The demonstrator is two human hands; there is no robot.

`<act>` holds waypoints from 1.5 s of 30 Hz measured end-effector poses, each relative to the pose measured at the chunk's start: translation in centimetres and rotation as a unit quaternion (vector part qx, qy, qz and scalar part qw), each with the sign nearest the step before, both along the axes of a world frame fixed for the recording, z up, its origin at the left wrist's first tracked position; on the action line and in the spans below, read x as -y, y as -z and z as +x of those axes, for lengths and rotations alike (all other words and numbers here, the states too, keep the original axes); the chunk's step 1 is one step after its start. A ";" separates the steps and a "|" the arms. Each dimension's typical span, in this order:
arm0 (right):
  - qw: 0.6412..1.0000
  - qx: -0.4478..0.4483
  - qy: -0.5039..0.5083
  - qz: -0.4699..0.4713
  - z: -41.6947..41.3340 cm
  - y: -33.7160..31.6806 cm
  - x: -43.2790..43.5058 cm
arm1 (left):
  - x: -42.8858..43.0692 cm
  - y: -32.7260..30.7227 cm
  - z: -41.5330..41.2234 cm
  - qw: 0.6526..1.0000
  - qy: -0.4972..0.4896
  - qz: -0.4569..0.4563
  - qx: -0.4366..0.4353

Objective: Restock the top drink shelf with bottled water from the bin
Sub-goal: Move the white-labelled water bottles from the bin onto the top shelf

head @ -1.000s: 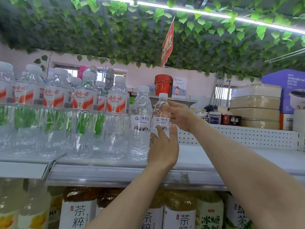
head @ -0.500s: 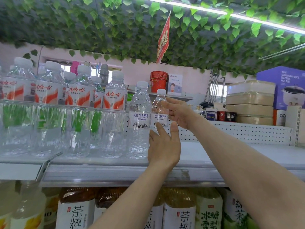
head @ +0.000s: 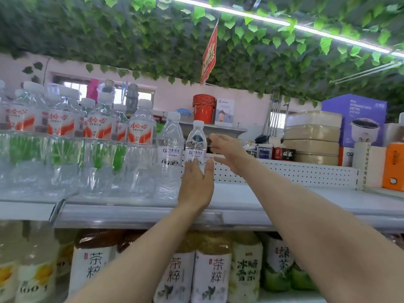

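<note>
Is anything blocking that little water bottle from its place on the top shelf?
Nothing visible does. The small bottle is up beside the taller bottle, left hand at its lower part, right hand open beside it. The top shelf to its right is bare; the bottle's base is hidden behind the left hand.

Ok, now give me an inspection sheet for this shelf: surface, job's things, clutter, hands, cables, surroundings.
Surface: top shelf, white, pegboard back.
Job's things: small water bottle upright at the row's right end, beside a taller water bottle; bin not in view.
Clutter: stacked boxes and orange carton at right.
Hands: left hand at the small water bottle's base, grip unclear; right hand open, fingers by its shoulder.
Cables: nothing seen.
Surroundings: leaf ceiling, red flag, tea bottles below.
</note>
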State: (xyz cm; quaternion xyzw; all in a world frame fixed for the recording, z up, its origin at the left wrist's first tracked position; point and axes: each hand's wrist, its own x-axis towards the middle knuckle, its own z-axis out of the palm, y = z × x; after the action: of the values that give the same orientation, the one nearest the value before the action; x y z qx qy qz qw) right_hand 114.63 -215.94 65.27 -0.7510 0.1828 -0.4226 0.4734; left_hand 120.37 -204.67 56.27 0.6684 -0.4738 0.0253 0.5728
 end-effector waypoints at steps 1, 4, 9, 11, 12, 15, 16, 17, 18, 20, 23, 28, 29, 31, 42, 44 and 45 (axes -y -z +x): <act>0.999 -0.020 0.032 -0.033 -1.6 -0.2 -0.5 | -0.6 -0.1 -0.5 1.000 -0.002 -0.007 0.004; 0.983 -0.076 0.104 -0.130 -7.1 -0.9 -2.2 | -2.7 -1.0 -2.9 0.999 -0.029 -0.016 0.005; 0.956 -0.147 0.122 -0.224 -16.3 -0.3 -5.1 | -5.8 -2.1 -9.7 0.995 -0.087 -0.042 0.001; 0.944 -0.175 0.125 -0.252 -19.8 0.6 -6.0 | -7.0 -1.4 -12.9 0.994 -0.103 -0.033 0.006; 0.938 -0.189 0.125 -0.263 -21.4 1.3 -6.3 | -7.5 -0.8 -14.4 0.993 -0.113 -0.023 0.010; 0.924 -0.226 0.123 -0.283 -25.5 4.1 -7.1 | -9.3 1.7 -18.1 0.989 -0.143 0.003 0.018; 0.923 -0.236 0.114 -0.280 -26.6 5.2 -7.3 | -9.9 2.7 -19.2 0.988 -0.154 0.013 0.019; 0.921 -0.250 0.105 -0.280 -27.7 6.5 -7.4 | -10.4 4.0 -20.1 0.986 -0.162 0.025 0.019; 0.918 -0.266 0.095 -0.279 -28.6 7.8 -7.6 | -10.9 5.3 -21.0 0.985 -0.168 0.037 0.017; 0.918 -0.289 0.073 -0.262 -30.1 10.4 -7.8 | -11.9 8.3 -22.6 0.982 -0.180 0.062 0.009; 0.918 -0.314 0.049 -0.239 -31.6 14.7 -8.1 | -13.0 12.7 -24.4 0.977 -0.195 0.088 -0.004; 0.903 -0.376 0.028 -0.205 -32.6 22.7 -8.0 | -14.3 20.2 -25.9 0.964 -0.202 0.171 -0.023; 0.901 -0.388 0.025 -0.193 -32.7 24.3 -7.9 | -14.5 21.8 -26.0 0.960 -0.205 0.189 -0.024; 0.898 -0.407 0.010 -0.166 -32.8 27.6 -7.7 | -14.6 25.0 -26.2 0.954 -0.204 0.217 -0.040; 0.844 -0.530 -0.069 -0.043 -31.5 46.9 -7.8 | -16.9 43.5 -25.5 0.893 -0.176 0.394 -0.130; 0.835 -0.545 -0.074 -0.005 -31.2 50.5 -8.1 | -18.0 47.1 -25.0 0.881 -0.163 0.420 -0.147; 0.829 -0.554 -0.076 0.017 -30.9 52.4 -8.3 | -18.6 49.0 -24.8 0.876 -0.152 0.430 -0.158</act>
State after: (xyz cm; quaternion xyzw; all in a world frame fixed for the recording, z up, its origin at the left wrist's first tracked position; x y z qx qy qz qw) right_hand 83.71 -207.62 12.90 -0.8626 0.3635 0.1052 0.3357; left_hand 95.59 -186.09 7.25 0.9080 -0.2336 -0.1998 0.2846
